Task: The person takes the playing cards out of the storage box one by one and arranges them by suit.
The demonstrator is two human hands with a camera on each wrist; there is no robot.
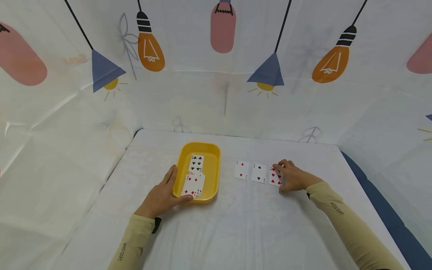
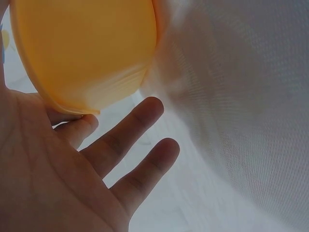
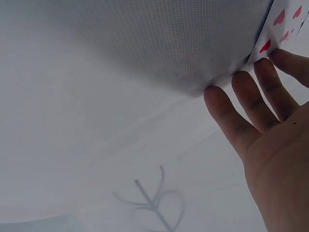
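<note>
The hearts card [image 1: 275, 179] lies face up beneath your right hand [image 1: 293, 177], its far edge under the fingertips and its near right corner beside the thumb. Those fingers are bent in a narrow arch; whether they pinch the card, you cannot tell. Expect it to be light, thin and springy, probably slick, and easily creased; its long edges or a corner should offer the best hold. Its long axis runs away from you, slightly slanted.

Just left of those fingers lies the spades card [image 1: 258, 173], then the diamonds card [image 1: 241, 170], both pointing much the same way.

Farther left, your left hand [image 1: 161, 195] touches the yellow tray [image 1: 212, 161], fingers spread fairly wide along its left wall, thumb over the near rim. The tray looks stiff and light, best steadied by its rim; its long axis also points away from you on the bench [image 1: 236, 232].
</note>
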